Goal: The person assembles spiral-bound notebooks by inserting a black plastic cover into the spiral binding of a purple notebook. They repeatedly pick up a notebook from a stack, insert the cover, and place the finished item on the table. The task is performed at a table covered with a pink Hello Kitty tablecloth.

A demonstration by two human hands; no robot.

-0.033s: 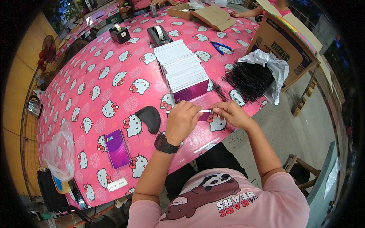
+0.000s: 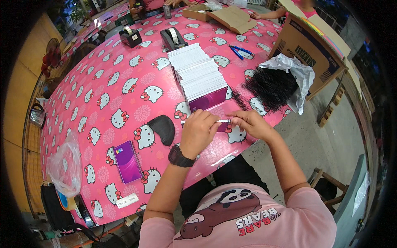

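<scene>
My left hand [image 2: 199,127] grips a small purple-covered notepad [image 2: 222,126], its white page edge facing up. At the notepad's right end, the fingers of my right hand [image 2: 251,124] are pinched together; whatever lies between them is too small to make out. Just beyond my hands stands a long row of notepads [image 2: 198,74], white edges up, with a purple cover at the near end. Right of it lies a pile of black spiral binding coils [image 2: 273,89] on white wrapping. A finished-looking purple spiral notebook [image 2: 128,162] rests left of my left forearm, near a black rounded pad [image 2: 162,129].
Two tape dispensers [image 2: 173,39] [image 2: 130,37] and blue-handled pliers [image 2: 241,52] lie farther back on the pink patterned table [image 2: 111,89]. A cardboard box [image 2: 308,51] stands at the right. A clear plastic bag [image 2: 65,167] lies left. Other people's hands [image 2: 255,15] show at the far side.
My right fingertips have shifted very slightly at the notepad's end. My left hand stays in place on the notepad.
</scene>
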